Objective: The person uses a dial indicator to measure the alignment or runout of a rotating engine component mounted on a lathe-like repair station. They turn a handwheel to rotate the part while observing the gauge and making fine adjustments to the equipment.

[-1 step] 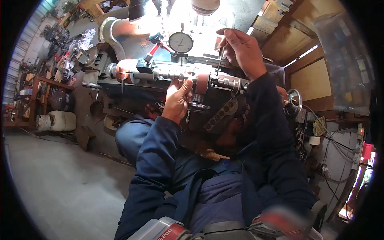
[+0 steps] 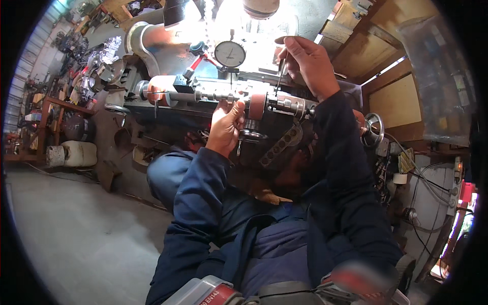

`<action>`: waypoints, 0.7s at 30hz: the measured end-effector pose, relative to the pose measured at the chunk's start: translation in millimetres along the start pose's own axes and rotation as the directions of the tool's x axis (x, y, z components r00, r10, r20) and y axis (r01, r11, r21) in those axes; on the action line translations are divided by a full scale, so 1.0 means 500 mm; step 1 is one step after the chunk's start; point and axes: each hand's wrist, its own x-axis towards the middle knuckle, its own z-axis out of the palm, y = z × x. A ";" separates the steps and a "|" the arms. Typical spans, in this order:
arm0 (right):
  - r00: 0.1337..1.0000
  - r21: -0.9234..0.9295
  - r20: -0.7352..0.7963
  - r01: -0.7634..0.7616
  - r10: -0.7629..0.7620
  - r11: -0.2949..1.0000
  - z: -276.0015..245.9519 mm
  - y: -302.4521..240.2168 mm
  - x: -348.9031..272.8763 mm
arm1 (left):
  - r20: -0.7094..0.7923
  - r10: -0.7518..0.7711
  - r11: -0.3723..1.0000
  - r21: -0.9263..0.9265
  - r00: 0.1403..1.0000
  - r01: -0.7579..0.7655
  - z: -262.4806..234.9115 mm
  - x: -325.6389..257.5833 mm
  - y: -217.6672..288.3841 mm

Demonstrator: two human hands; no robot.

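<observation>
A long metal shaft with lobes, which looks like a camshaft point(image 2: 216, 95), is mounted lengthwise in a machine. My left hand point(image 2: 226, 124) is closed around its middle, thumb on top and fingers mostly hidden behind. Just above, a round white dial indicator point(image 2: 230, 54) hangs with its stem pointing down at the shaft. My right hand point(image 2: 309, 63) is raised at the shaft's right part. Its fingers pinch a thin dark metal rod with a bent top point(image 2: 281, 71), whose lower end reaches the clamp fittings point(image 2: 287, 105). A reddish-brown ring point(image 2: 257, 105) surrounds the shaft between my hands.
A red jointed arm point(image 2: 195, 63) stands beside the dial. Handwheels sit at the machine's left point(image 2: 117, 109), front point(image 2: 251, 134) and right point(image 2: 374, 129). A flat plate with round holes point(image 2: 280, 147) hangs in front. Metal parts crowd the far left; a wooden panel point(image 2: 394, 104) stands right.
</observation>
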 end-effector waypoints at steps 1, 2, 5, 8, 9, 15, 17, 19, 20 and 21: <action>1.000 0.000 -0.001 0.001 -0.001 1.000 -0.003 0.002 0.005 | 0.012 0.000 1.000 -0.009 1.000 0.000 -0.005 0.002 -0.003; 0.999 0.047 0.031 -0.023 0.022 0.999 -0.005 0.005 0.009 | 0.024 0.000 1.000 -0.019 1.000 0.000 -0.008 0.003 -0.005; 0.998 0.039 0.053 -0.023 0.021 0.999 -0.010 0.011 0.016 | -0.029 -0.001 1.000 -0.029 1.000 0.000 -0.008 0.003 -0.010; 0.997 -0.108 -0.018 0.071 -0.074 0.992 -0.004 0.026 0.027 | 0.022 -0.004 1.000 -0.013 1.000 0.005 -0.012 0.004 -0.008; 0.986 -0.205 -0.070 0.134 -0.151 0.970 0.001 0.030 0.031 | 0.022 -0.005 1.000 -0.013 1.000 0.005 -0.011 0.003 -0.007; 0.906 -0.593 -0.262 0.120 -0.332 0.796 0.041 0.010 0.017 | 0.023 -0.037 0.999 -0.037 0.999 0.038 -0.011 -0.001 0.001; 0.893 -0.606 -0.277 0.125 -0.356 0.786 0.045 0.015 0.019 | 0.037 -0.044 0.999 -0.029 0.998 0.045 -0.011 0.001 0.002; 0.879 -0.618 -0.290 0.132 -0.380 0.775 0.046 0.013 0.020 | 0.036 -0.051 0.999 -0.003 0.998 0.051 -0.012 0.000 0.003; 0.907 -0.586 -0.277 0.101 -0.316 0.804 0.045 0.005 0.018 | 0.036 -0.058 0.998 0.023 0.998 0.057 -0.012 0.000 0.003; 0.932 -0.554 -0.261 0.068 -0.251 0.830 0.043 0.000 0.017 | 0.035 -0.057 0.998 0.024 0.998 0.056 -0.018 0.002 -0.002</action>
